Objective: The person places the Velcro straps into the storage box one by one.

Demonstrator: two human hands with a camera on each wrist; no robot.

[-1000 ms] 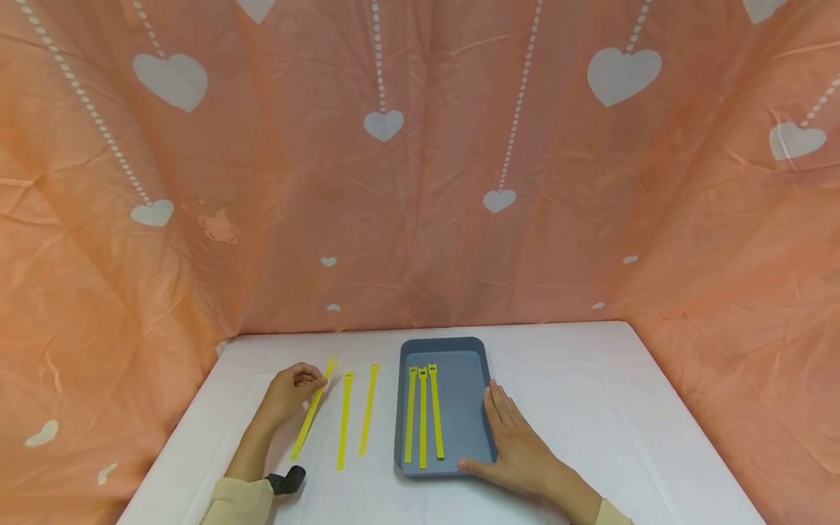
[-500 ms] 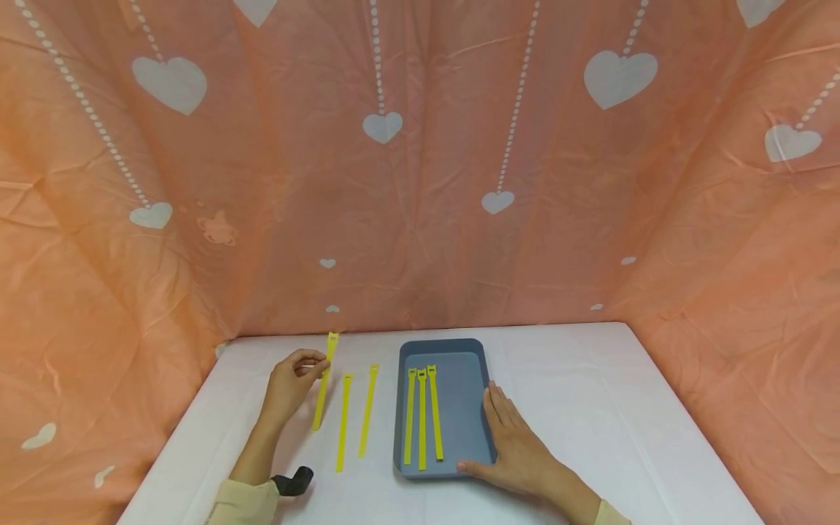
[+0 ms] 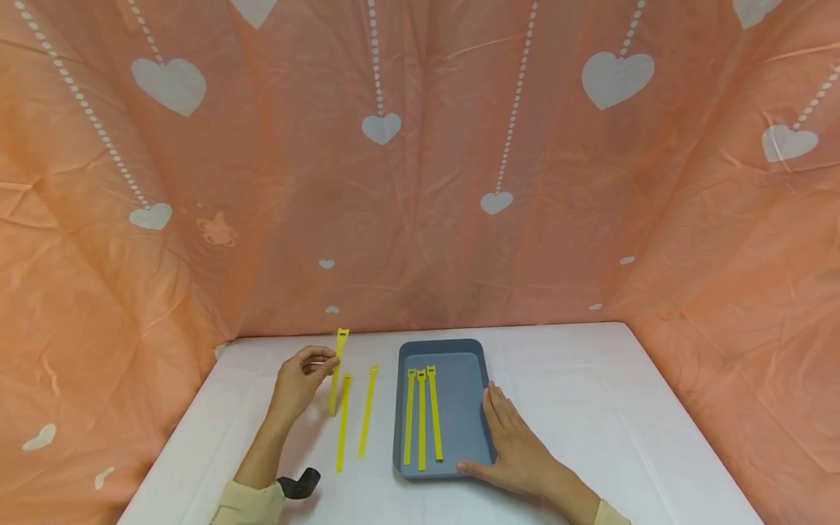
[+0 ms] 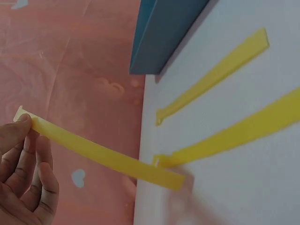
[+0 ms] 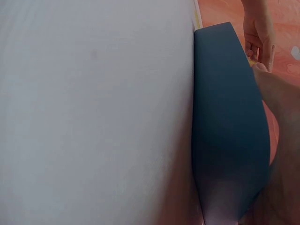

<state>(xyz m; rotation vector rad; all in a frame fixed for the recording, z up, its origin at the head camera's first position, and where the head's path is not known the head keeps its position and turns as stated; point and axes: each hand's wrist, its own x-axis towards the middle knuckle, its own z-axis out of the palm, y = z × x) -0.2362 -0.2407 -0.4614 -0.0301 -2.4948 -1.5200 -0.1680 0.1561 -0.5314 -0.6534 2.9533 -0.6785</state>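
A yellow hook-and-loop cable tie [image 4: 101, 152] with a slotted head is pinched between the thumb and fingers of my left hand [image 3: 300, 383], above the table. Its tail hangs down in the head view, close over a second yellow cable tie [image 3: 343, 430]. Just right of that lies another yellow cable tie [image 3: 369, 415]. My right hand [image 3: 518, 448] rests along the right rim of the blue-grey tray [image 3: 469, 415], fingers straight and thumb at its near corner. Inside the tray, three yellow cable ties [image 3: 421, 430] lie side by side toward the left, slotted heads at the far end.
A white tabletop [image 3: 604, 423] bears everything. Orange cloth [image 3: 420, 240] with white hearts hangs behind the table and along both sides. A black wrist mount [image 3: 300, 483] juts out from the left sleeve [image 3: 249, 503] just above the table.
My left hand has raised the pinched cable tie and moved it away from me and slightly right, toward the other ties. My right hand stays on the tray, and the tray contents look the same.
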